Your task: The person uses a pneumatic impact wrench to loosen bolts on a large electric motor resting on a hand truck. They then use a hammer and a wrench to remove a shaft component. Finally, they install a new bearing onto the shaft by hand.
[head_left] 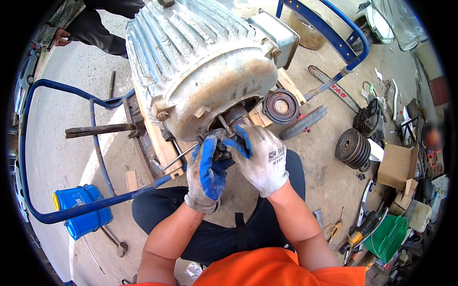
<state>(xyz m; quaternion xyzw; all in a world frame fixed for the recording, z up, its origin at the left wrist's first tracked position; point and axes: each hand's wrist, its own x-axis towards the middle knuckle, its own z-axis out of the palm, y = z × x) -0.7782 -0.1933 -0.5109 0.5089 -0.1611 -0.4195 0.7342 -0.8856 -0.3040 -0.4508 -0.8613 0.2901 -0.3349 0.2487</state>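
Note:
A large grey finned electric motor (202, 78) lies with its rounded end toward me, and a shaft (236, 117) shows in the end opening. My left hand (207, 171), in a white glove with blue coating, is closed round a dark metal part (221, 143) just in front of that opening. From the other side, my right hand (260, 152), gloved alike, grips the same part with bent fingers. Its exact kind is hidden by the gloves. A metal rod (225, 125) runs from the opening toward my fingers. Beside my left hand, a thin steel bar (180, 156) slants outward.
Wooden beams (157, 138) and a blue tubular cart frame (95, 143) carry the motor. A round flange (281, 107) rests beside it, near a wheel (305, 122). Right lie a grooved pulley (353, 148), a chainsaw (367, 114) and a cardboard box (397, 162). A blue bucket (86, 209) stands left; a person (95, 28) is behind.

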